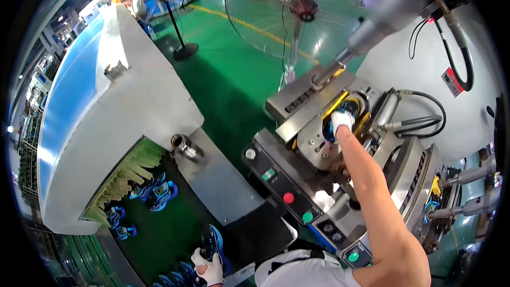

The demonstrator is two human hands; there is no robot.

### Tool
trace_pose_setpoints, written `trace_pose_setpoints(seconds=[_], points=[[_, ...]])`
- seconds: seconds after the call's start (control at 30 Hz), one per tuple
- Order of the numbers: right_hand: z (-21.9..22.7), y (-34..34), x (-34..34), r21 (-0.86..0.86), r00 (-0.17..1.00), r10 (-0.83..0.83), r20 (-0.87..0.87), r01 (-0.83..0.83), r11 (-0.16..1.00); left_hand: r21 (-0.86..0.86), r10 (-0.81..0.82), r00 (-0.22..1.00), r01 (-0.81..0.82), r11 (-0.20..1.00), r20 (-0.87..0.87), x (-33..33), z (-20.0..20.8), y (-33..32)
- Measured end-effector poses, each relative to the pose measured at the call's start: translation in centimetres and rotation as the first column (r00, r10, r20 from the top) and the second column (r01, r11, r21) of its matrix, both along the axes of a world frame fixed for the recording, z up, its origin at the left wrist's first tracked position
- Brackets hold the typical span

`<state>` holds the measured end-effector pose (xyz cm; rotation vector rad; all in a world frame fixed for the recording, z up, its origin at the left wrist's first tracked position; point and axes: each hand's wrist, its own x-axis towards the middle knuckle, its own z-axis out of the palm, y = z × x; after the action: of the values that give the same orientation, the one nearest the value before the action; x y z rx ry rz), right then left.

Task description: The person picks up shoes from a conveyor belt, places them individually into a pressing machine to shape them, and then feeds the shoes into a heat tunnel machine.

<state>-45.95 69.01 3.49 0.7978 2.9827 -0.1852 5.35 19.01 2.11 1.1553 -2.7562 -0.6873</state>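
At the lower middle, my left hand (208, 269), in a white glove, grips a dark shoe with a blue sole (213, 240) by its near end, above the dark green conveyor belt (175, 228). My right arm stretches forward to a metal press (313, 143). There my right hand (342, 120), also gloved in white, is closed on another dark and blue shoe (348, 107), which lies between yellow pads (334, 104). The hand covers part of that shoe, and its fingertips are hard to see.
Several blue-soled shoes (159, 194) lie on the belt near a fringed oven mouth (127, 175). A metal cup (187, 148) stands on the ledge. The control panel (279, 178) has red and green buttons. A piston (366, 26) hangs over the press; a large fan (303, 8) stands beyond.
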Motion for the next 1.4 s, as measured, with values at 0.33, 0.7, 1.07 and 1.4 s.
trace_pose_setpoints(seconds=[0.33, 0.7, 1.07, 1.4], points=[[-3.4, 4.7, -3.9, -0.476, 0.977, 0.213, -0.016, -0.195, 0.857, -0.167, 0.139, 0.979, -0.163, 0.972, -0.150, 8.7, -8.7, 0.6], [10.8, -20.5, 32.4, -0.396, 0.800, 0.411, -0.436, -0.581, 0.711, 0.199, 0.176, 0.984, -0.169, 0.965, -0.017, 10.9, -6.4, -0.5], [0.6, -23.8, 37.8, 0.267, 0.846, 0.438, 0.305, -0.517, 0.813, 0.200, 0.340, 0.923, -0.305, 0.931, -0.177, 9.5, -12.8, -29.9], [-2.8, -22.2, 50.7, 0.089, 0.817, 0.382, 0.432, -0.460, 0.884, -0.109, 0.317, 0.927, -0.342, 0.933, -0.199, 4.6, -13.3, -56.0]])
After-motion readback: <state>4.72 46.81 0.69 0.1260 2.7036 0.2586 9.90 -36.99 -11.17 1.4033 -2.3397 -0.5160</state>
